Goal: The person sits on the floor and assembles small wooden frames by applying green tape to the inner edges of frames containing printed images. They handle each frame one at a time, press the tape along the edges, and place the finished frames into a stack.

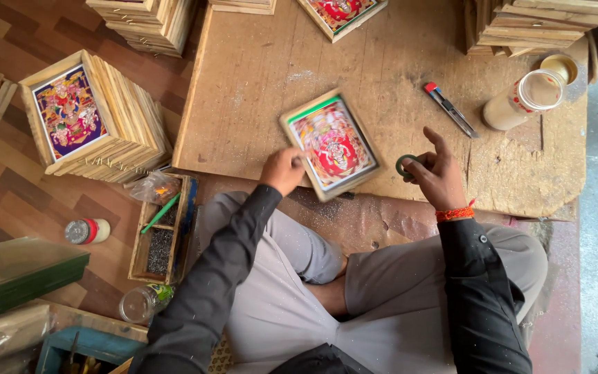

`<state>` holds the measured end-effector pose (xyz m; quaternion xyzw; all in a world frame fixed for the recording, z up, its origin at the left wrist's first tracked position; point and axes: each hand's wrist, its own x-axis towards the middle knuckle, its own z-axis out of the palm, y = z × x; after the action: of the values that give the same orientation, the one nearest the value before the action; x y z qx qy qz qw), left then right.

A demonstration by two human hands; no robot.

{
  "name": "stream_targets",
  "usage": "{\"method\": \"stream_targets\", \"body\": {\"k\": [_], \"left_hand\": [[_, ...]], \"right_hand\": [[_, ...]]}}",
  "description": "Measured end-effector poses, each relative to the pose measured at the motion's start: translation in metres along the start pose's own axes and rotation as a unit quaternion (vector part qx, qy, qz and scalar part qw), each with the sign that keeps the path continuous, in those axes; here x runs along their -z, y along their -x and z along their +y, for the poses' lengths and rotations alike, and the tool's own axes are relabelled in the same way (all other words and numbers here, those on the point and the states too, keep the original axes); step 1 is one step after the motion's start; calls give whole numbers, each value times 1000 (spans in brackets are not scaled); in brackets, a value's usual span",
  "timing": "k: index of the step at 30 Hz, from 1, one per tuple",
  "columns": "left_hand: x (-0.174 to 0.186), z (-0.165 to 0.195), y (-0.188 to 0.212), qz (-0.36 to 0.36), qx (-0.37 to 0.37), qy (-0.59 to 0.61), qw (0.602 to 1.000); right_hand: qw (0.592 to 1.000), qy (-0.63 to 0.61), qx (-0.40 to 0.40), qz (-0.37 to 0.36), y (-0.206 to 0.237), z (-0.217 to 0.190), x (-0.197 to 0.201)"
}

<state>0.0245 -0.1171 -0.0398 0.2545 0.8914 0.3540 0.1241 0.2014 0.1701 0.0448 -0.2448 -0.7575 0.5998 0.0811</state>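
Note:
A small wooden picture frame [331, 144] with a colourful red and green print lies tilted on the plywood work board [257, 76]. My left hand [282, 170] grips the frame's near left edge. Just right of the frame, my right hand [439, 173] holds a small dark green roll of tape [405, 167] between thumb and fingers, index finger raised. An orange thread band circles my right wrist. I sit cross-legged in grey trousers and black sleeves.
A red-tipped utility knife [449, 109] and a lying plastic bottle [524, 99] rest on the board's right. Stacks of wooden frames [98, 118] stand left and at the top. A wooden tray of small nails [162, 239], a jar [143, 302] and a small can [86, 230] sit on the floor.

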Motion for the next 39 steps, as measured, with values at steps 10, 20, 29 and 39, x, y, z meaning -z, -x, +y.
{"method": "stream_targets", "body": {"k": [10,20,29,39], "left_hand": [[-77,90,93,-51,196,656,727],[-94,148,77,15,118,600,791],[-94,139,61,117,64,601,788],[-77,129,42,-43,143,769,622]], "right_hand": [[992,-113,28,-45,5,6,-13],[967,-236,14,-97,22,7,-27],[974,-207,73,-53,24,9,-32],[971,32,230,59,34,-21,-31]]}}
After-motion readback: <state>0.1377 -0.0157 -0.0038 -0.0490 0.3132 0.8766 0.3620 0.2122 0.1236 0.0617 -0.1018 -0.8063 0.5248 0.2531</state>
